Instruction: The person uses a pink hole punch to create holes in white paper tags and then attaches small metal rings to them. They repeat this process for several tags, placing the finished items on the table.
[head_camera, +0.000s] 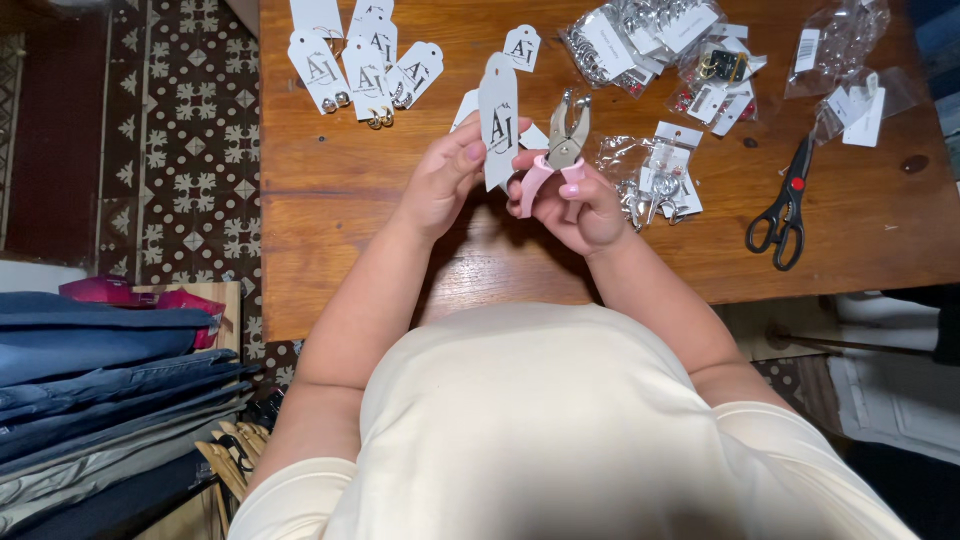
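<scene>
My left hand (442, 178) pinches a tall white paper tag (498, 120) with a dark printed mark, held upright above the wooden table (340, 190). My right hand (575, 205) grips a small hole punch (562, 145) with pink handles and a metal head, its jaws just to the right of the tag and apart from it. Both hands are close together over the table's near middle.
Several more white tags (365, 60), some with earrings on them, lie at the table's far left. Clear bags of jewellery (650, 40) are piled at the far middle and right. Black scissors (783, 205) lie on the right. Folded clothes (100, 390) are stacked at lower left.
</scene>
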